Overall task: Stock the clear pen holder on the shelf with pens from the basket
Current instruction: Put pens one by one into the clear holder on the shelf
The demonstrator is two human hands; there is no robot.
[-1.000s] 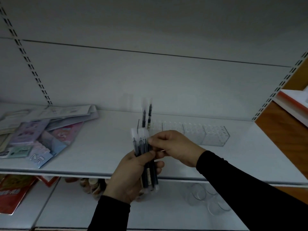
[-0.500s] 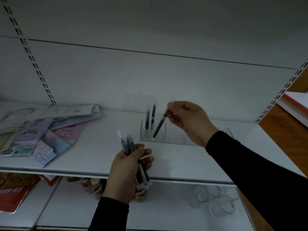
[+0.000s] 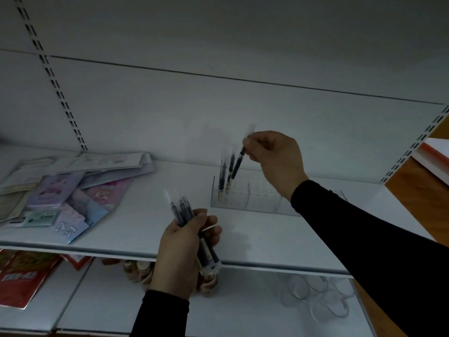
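The right hand (image 3: 274,161) pinched one pen (image 3: 237,164) by its upper end, tilted, with its tip down at the top of the clear holder (image 3: 245,199), which stood on the white shelf (image 3: 145,224) with two pens (image 3: 224,175) already upright in its left end. The left hand (image 3: 184,249), nearer the shelf's front edge, gripped a bundle of pens (image 3: 184,212) with their caps pointing up. A loose pile of packets (image 3: 65,188) lay well to the left of the holder.
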